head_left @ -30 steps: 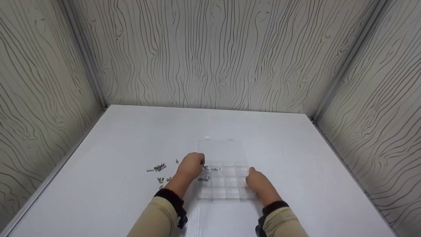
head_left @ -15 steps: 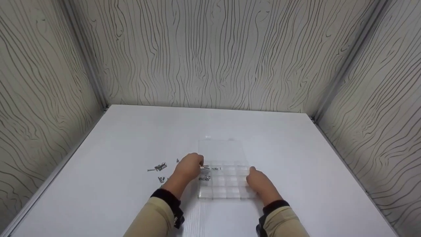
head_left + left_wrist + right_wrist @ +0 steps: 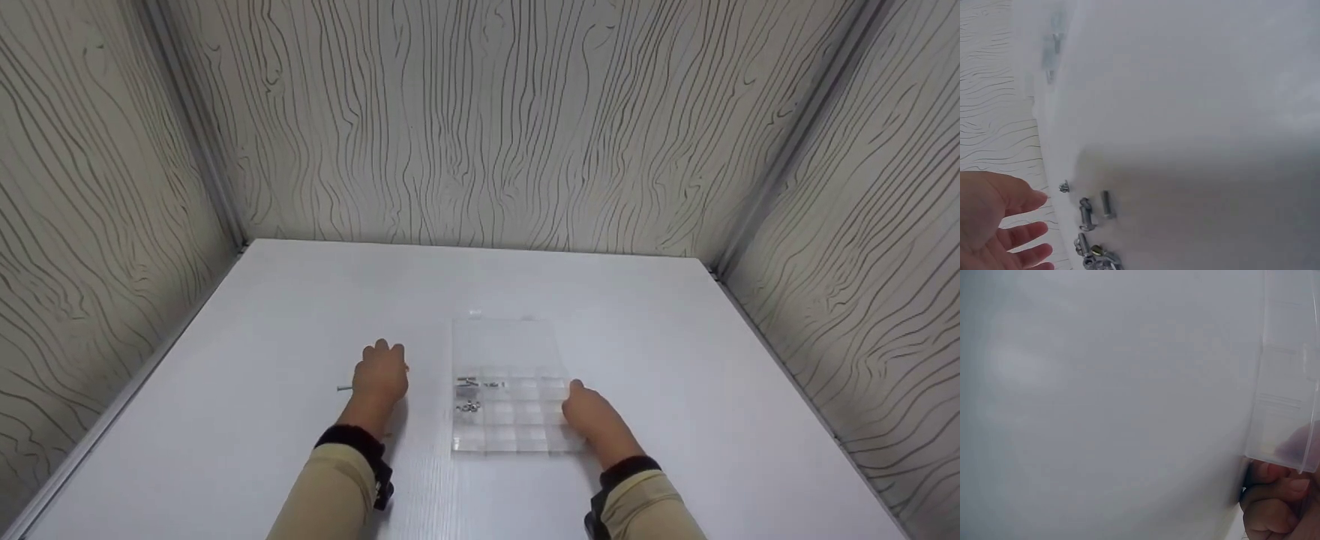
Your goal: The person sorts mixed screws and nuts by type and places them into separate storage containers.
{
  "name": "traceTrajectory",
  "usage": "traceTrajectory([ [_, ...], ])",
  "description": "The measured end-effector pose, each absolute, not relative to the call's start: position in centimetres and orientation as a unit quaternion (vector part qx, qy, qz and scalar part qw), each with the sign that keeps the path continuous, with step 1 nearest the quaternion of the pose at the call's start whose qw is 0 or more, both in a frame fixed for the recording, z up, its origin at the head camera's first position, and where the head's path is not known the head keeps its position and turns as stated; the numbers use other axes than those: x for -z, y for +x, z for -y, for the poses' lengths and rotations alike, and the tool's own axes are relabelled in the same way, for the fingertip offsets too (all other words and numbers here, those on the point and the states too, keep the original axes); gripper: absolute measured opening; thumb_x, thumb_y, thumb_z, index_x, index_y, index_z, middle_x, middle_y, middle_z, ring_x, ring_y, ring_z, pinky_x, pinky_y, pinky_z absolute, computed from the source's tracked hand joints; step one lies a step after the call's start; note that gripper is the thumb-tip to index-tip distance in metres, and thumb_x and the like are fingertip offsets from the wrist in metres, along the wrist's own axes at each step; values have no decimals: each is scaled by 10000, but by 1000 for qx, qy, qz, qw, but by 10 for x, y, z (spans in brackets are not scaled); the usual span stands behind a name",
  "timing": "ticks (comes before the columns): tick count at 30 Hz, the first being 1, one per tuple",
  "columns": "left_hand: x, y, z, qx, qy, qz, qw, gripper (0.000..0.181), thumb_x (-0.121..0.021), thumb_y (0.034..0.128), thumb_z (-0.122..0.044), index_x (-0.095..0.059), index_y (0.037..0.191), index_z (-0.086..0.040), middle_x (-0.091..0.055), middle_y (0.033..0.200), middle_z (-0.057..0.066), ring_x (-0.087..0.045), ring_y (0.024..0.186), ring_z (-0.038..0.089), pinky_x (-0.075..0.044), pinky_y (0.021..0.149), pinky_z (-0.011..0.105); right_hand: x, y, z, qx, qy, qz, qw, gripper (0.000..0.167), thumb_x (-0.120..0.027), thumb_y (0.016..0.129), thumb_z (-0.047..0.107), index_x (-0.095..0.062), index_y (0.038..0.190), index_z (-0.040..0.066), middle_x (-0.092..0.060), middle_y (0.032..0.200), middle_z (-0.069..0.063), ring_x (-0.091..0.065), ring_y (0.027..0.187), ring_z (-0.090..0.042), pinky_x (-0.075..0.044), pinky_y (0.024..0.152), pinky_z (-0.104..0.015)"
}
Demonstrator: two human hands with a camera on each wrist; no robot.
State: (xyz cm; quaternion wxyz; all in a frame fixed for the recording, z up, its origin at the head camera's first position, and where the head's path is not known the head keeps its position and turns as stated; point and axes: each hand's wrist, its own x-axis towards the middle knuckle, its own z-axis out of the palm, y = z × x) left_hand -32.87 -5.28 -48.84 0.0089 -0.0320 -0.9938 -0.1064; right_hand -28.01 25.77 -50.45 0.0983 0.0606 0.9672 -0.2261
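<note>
A clear plastic compartment box (image 3: 529,433) lies with its lid (image 3: 502,341) folded back. My right hand (image 3: 596,421) grips its right edge; in the right wrist view, curled fingers (image 3: 1269,513) show at the corner of the box wall (image 3: 1282,382). Away to the left, my left hand (image 3: 380,375) is over the loose screws, holding nothing. Its fingers (image 3: 1024,233) are loosely spread beside several screws (image 3: 1087,215) in the left wrist view. A single long screw (image 3: 344,388) pokes out past this hand, which hides most of the others in the head view.
Small metal pieces (image 3: 469,406) sit in a left compartment of the box. Screws (image 3: 466,382) lie in the far-left compartment and a few more bits in the one beside it. The white table (image 3: 675,360) is enclosed by patterned panels (image 3: 480,127).
My left hand has moved left from the box to the loose screws. A screw that it held at the far-left compartment is no longer in its fingers. The right hand stays put.
</note>
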Motion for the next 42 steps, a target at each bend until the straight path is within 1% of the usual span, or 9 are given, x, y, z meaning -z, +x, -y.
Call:
traceTrajectory([
  [4,495,-330,57,101,-10,995,-20,294,-536,883,-56,-530,1167,20,-446,1128,227,-455,1039,342,-501,788,421,505,-280,-258,222,66,-967,106,478,-340,925,80,-253,1330,-159,-475,1197,-347,-530,1038,-391,-461,846,-464],
  [7,498,-330,60,101,-11,994,-33,274,-539,865,-10,-547,1135,39,-456,1095,235,-461,1014,347,-508,765,422,506,-280,-258,226,67,-966,105,487,-337,920,79,-247,1334,-160,-458,1218,-350,-522,1048,-393,-458,844,-462],
  [10,502,-332,62,98,-18,995,-32,293,-555,844,25,-553,1137,40,-472,1067,233,-472,996,345,-515,749,416,507,-281,-259,227,61,-967,101,494,-342,913,77,-247,1331,-168,-450,1223,-356,-513,1058,-404,-451,852,-469],
  [15,508,-337,63,94,-10,995,-35,308,-519,869,26,-540,1175,13,-504,1085,211,-502,1018,341,-512,786,425,507,-282,-259,227,65,-967,101,501,-340,911,81,-242,1336,-166,-451,1231,-349,-527,1027,-371,-448,849,-464],
  [20,507,-337,63,94,-10,995,-34,279,-513,868,47,-564,1141,10,-539,1070,196,-552,981,337,-526,757,427,508,-282,-260,219,60,-969,97,490,-348,910,80,-263,1323,-170,-476,1203,-344,-539,1008,-363,-453,843,-461],
  [28,507,-337,63,91,-13,995,-32,191,-516,869,42,-606,1036,19,-543,944,157,-583,868,292,-542,691,387,506,-281,-260,226,53,-968,94,490,-368,914,81,-262,1316,-179,-466,1202,-357,-504,1072,-421,-443,869,-478],
  [35,496,-333,63,120,-3,992,-50,233,-501,873,53,-600,1082,21,-552,1084,184,-559,997,327,-512,811,419,507,-281,-261,219,43,-971,84,411,-373,917,74,-339,1258,-153,-556,1046,-301,-568,924,-351,-474,793,-450],
  [38,494,-332,64,129,-1,990,-60,246,-487,879,53,-589,1101,23,-553,1140,189,-540,1056,330,-481,876,423,508,-281,-261,223,49,-970,82,417,-365,916,75,-338,1268,-147,-553,1065,-298,-563,947,-355,-470,812,-452],
  [42,494,-333,67,141,5,987,-73,215,-501,866,54,-605,1052,19,-595,1075,169,-566,1018,302,-500,839,409,508,-281,-260,232,58,-968,81,425,-349,915,73,-331,1280,-145,-536,1104,-310,-541,1008,-394,-457,849,-473],
])
